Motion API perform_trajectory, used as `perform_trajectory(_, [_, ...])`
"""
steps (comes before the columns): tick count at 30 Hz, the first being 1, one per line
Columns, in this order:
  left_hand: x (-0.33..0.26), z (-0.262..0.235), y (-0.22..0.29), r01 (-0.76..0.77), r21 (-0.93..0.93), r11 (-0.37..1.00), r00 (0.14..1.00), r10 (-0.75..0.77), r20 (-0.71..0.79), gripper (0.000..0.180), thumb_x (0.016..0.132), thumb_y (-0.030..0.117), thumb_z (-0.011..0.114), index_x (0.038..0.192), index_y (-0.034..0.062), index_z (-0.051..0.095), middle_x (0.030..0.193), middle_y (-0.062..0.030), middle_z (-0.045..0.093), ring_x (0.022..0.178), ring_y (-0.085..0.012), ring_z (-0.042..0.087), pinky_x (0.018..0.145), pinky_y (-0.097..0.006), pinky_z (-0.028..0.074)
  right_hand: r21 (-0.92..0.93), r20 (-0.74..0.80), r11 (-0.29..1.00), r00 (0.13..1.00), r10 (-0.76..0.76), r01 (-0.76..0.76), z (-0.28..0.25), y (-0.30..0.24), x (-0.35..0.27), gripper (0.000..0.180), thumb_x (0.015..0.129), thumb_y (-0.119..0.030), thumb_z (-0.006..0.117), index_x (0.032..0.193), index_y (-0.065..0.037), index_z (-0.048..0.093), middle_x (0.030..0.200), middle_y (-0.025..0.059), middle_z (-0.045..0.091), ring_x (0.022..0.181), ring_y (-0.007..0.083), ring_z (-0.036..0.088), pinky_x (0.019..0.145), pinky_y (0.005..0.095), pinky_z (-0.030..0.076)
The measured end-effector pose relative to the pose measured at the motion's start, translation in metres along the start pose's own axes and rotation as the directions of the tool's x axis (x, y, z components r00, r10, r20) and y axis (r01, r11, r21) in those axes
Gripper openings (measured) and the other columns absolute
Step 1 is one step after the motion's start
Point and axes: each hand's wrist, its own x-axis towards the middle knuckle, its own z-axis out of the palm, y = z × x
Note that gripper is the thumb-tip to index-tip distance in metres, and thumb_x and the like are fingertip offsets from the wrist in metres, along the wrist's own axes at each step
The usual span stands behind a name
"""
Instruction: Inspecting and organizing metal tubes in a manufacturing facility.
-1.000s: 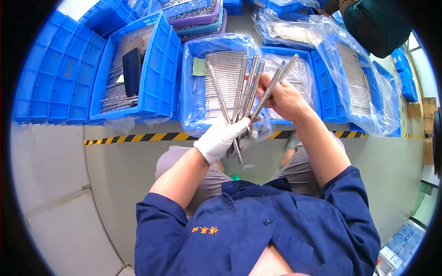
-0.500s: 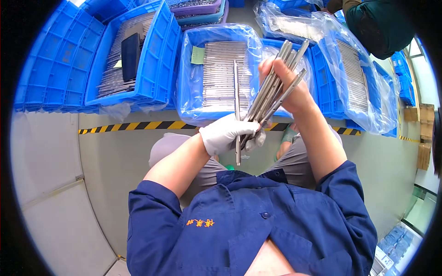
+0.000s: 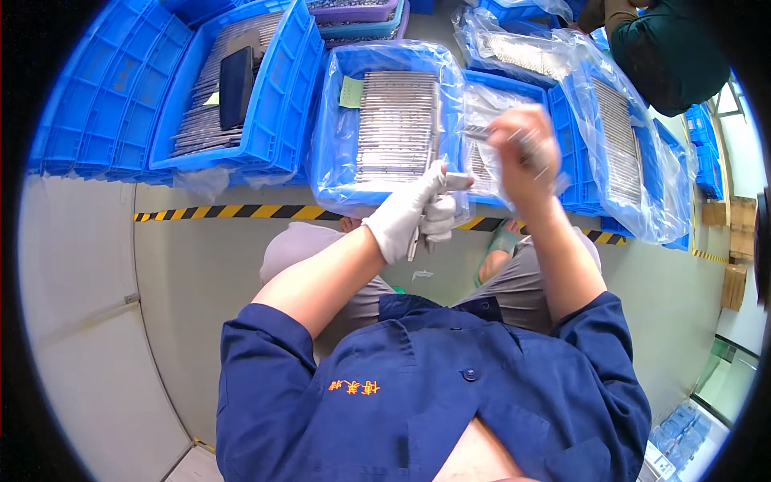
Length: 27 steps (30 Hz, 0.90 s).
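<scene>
My left hand (image 3: 411, 215), in a white glove, is closed around thin metal rods (image 3: 413, 247). Their lower ends stick out below the glove, and one rod extends up over the bin. To its right, my bare right hand (image 3: 526, 157) is smeared by motion. It grips a bundle of metal rods (image 3: 477, 132), whose ends point left toward the bin; how many it holds cannot be made out. Beyond both hands stands a blue plastic bin (image 3: 325, 169) lined with clear film. Inside it, metal rods (image 3: 393, 124) lie in a neat stack beside a yellow-green paper slip (image 3: 351, 91).
A black phone (image 3: 235, 87) rests on rods in the left blue crate (image 3: 277, 104). Film-covered crates of rods (image 3: 617, 136) stand at right. Purple and teal trays (image 3: 361, 14) are behind. Another person (image 3: 666, 52) is at far right. Striped tape (image 3: 241, 211) crosses the floor.
My hands have come apart. The right has pulled away to the right with rods, which have swung from upright to sideways. My left hand has risen slightly, keeping hold of rods.
</scene>
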Motion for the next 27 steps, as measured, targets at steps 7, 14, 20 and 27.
perform_trajectory(7, [0.015, -0.030, -0.011, -0.189, 0.128, 0.974, 0.977, 0.199, -0.073, 0.022, 0.085, 0.034, 0.045, 0.090, 0.0133, 0.053, 0.079, -0.0014, 0.050, 0.071, -0.0112, 0.050, 0.062, -0.023, 0.044, -0.032, 0.287, 0.975, 0.936, -0.201, 0.220, 0.036, -0.055, -0.032, 0.025, 0.060, -0.028, 0.070, 0.082, -0.021, 0.062, 0.076, 0.0015, 0.042, 0.061, 0.0170, 0.047, 0.053, 0.0298, 0.039])
perform_trajectory(14, [0.004, -0.012, 0.004, -0.221, -0.010, 0.975, 0.965, 0.217, -0.150, 0.013, 0.083, 0.016, 0.049, 0.084, 0.0041, 0.054, 0.075, -0.0048, 0.056, 0.067, -0.0165, 0.055, 0.063, -0.027, 0.046, -0.252, 0.383, 0.964, 0.906, 0.180, -0.085, 0.011, -0.082, -0.062, 0.056, 0.057, -0.035, 0.071, 0.108, -0.017, 0.056, 0.087, 0.0070, 0.044, 0.076, 0.0218, 0.047, 0.066, 0.0325, 0.042])
perform_trajectory(20, [-0.012, -0.003, 0.002, -0.155, 0.143, 0.978, 0.973, 0.176, -0.150, 0.011, 0.081, 0.015, 0.053, 0.080, 0.0048, 0.049, 0.065, -0.0049, 0.052, 0.059, -0.0153, 0.054, 0.056, -0.030, 0.047, -0.313, 0.176, 0.884, 0.894, 0.412, -0.346, -0.039, -0.073, -0.073, 0.045, 0.067, -0.021, 0.068, 0.107, -0.006, 0.054, 0.080, 0.0082, 0.048, 0.072, 0.0182, 0.049, 0.067, 0.0264, 0.042])
perform_trajectory(27, [-0.031, 0.038, -0.089, 0.109, 0.268, 0.957, 0.948, -0.181, 0.263, 0.031, 0.073, 0.024, 0.065, 0.090, 0.0048, 0.048, 0.072, -0.0046, 0.050, 0.063, -0.0154, 0.052, 0.063, -0.033, 0.047, 0.291, 0.758, 0.426, 0.478, 0.443, -0.857, -0.037, -0.020, 0.017, 0.053, 0.088, -0.050, 0.031, 0.113, -0.008, 0.053, 0.065, -0.0073, 0.032, 0.057, 0.0039, 0.029, 0.052, 0.0183, 0.026])
